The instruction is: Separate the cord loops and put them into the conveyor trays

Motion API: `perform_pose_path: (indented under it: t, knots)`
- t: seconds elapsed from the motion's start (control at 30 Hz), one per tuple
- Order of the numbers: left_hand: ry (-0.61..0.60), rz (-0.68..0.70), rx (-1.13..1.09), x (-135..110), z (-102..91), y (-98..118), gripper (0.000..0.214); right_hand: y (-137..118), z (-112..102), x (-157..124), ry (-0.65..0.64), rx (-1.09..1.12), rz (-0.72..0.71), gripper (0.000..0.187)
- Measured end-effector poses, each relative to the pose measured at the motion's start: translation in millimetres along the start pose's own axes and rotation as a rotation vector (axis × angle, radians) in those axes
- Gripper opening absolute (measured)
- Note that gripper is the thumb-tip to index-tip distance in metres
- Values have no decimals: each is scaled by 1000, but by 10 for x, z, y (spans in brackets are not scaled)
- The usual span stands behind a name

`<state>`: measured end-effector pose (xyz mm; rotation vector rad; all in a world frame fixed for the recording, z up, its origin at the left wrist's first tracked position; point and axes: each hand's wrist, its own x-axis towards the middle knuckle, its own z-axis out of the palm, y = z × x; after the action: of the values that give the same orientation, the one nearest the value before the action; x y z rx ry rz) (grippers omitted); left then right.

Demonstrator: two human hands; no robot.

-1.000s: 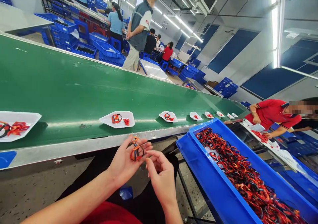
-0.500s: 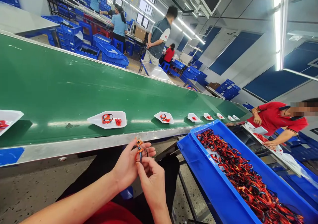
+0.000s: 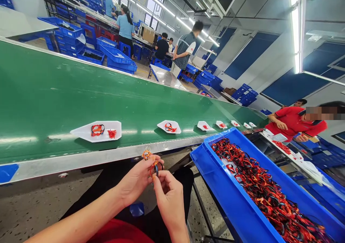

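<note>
Over my lap, just in front of the conveyor edge, both hands hold one looped orange-and-black cord [image 3: 156, 168]. My left hand [image 3: 134, 182] is closed on it, fingers bent over the middle, and an orange bunched end sticks out past the thumb. My right hand [image 3: 171, 198] pinches the dark lower part between thumb and forefinger. Right of my hands, a blue bin [image 3: 223, 185] holds a heap of similar red, orange and black loops [image 3: 258, 182]. On the green belt, a white boat-shaped tray [image 3: 88, 136] carries a loop and a small red pile.
The green conveyor belt [image 3: 81, 92] runs across in front, edged by a metal rail [image 3: 107, 154]. Another white tray [image 3: 161, 127] and several smaller ones stand farther along it. A co-worker in red [image 3: 291, 122] sits at the right. A person in a grey vest [image 3: 185, 49] stands beyond the belt.
The white trays have moved left along the belt. My left fingers have closed over the cord, which lay across the open palm before. The co-worker's hand has lifted.
</note>
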<state>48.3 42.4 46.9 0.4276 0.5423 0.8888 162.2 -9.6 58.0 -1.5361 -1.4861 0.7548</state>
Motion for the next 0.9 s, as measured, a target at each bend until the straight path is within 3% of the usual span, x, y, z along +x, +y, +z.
perform_pose_path:
  t: [0.17,0.27,0.67,0.8,0.9]
  knots:
    - [-25,169,427,-1,7,62,20,-22,-34,-17,-21,-98,-69,16]
    - [-8,177,554,-1,18,85,25,-21,-37,-30,-20,-133,-82,15]
    - [7,97,475,64,-47,44,32,31,-34,-42,-27,9,10,17]
    - [25,73,477,47,-60,33,34,104,-130,-104,-75,206,158,24]
    - [45,45,479,21,-56,20,35,396,-346,-320,-26,285,317,34]
